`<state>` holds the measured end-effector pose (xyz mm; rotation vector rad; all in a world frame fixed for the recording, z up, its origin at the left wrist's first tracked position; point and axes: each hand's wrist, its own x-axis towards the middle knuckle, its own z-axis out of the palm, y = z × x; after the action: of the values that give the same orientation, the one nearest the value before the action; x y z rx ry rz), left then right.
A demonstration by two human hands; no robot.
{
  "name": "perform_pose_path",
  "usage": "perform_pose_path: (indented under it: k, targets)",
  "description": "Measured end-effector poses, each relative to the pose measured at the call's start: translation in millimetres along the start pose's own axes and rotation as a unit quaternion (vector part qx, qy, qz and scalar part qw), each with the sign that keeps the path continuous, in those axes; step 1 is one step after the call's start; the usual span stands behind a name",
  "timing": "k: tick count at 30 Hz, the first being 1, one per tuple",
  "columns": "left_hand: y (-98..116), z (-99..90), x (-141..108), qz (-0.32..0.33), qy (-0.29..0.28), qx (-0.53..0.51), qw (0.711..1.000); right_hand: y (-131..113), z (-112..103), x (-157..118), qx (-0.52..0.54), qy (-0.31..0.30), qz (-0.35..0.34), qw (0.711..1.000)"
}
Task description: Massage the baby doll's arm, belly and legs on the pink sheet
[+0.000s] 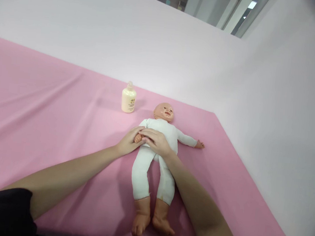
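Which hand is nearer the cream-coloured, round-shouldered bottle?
Left. The left hand is on the near side of the bottle; the right hand is farther off to its right, over the torso of the white-clothed doll.

Can't read any txt, brand or no. anywhere. Can only spot, on front of cream-col. bottle [128, 99], a small dark emblem [132, 101] w/ a few lines of fine print [131, 107] below, too tiny & blurry to make out.
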<state>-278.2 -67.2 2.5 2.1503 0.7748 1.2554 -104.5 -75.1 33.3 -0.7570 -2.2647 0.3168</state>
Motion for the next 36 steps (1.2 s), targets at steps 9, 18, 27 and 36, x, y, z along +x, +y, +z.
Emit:
perform_pose_path:
  k: [9,18,27,36]
  targets:
    - [-9.8,-2.4,-2.4,-0.002,0.001,-0.023,1.0,-1.0,-1.0,-1.2,0.023,0.019,-0.003,1.0]
    - [-6.8,-0.2,-3.6,-0.036,-0.013,-0.077,0.996,1.9,3.5,-1.9,-0.006,0.059,-0.028,0.998]
    - [-5.1,0.7,-3.2,-0.05,-0.012,-0.072,0.996,5.9,4.0,-3.9,-0.043,0.092,-0.081,0.992]
    - [-3.4,0.0,-1.7,-0.009,-0.017,-0.024,1.0,3.6,3.2,-3.4,-0.042,0.087,-0.056,0.994]
